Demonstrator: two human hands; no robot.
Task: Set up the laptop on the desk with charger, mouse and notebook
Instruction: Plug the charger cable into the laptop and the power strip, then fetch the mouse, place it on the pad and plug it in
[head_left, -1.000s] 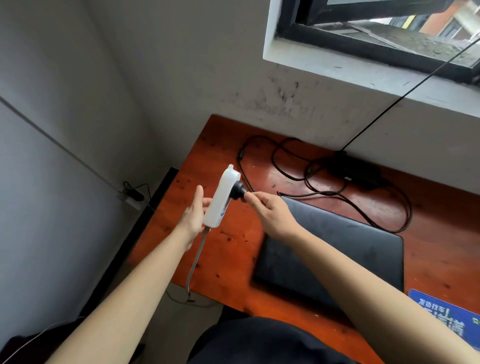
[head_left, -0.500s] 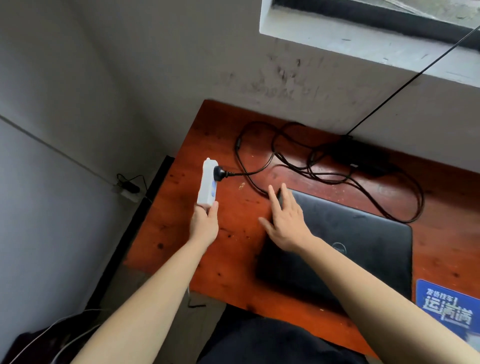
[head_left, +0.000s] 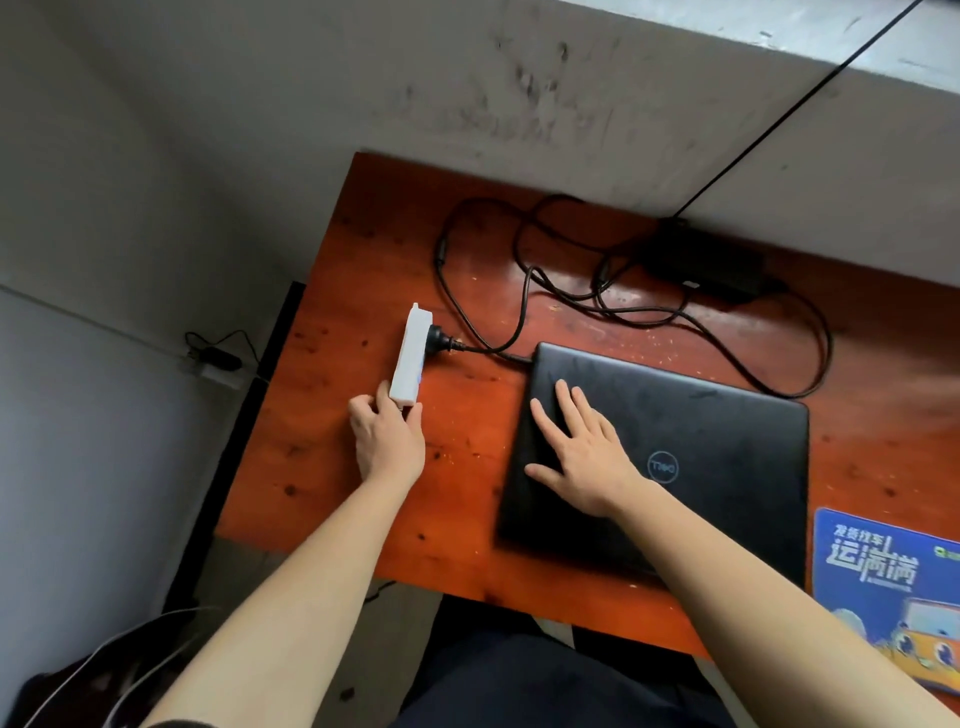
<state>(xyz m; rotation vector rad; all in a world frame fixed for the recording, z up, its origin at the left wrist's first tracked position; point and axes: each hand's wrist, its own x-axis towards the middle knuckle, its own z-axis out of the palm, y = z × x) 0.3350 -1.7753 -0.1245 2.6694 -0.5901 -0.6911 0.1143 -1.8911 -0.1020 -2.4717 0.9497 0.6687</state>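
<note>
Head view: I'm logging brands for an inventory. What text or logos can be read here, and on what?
"DELL", seen upside down, in a round logo on the closed laptop lid.
"运满满" in large white characters on the blue mouse pad; the smaller line above it is too blurred to read.

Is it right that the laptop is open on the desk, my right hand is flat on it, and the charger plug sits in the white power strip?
Not quite: the head view shows the laptop closed, lid down. The rest holds: the right hand lies flat on it, and the charger plug sits in the white power strip.
</note>
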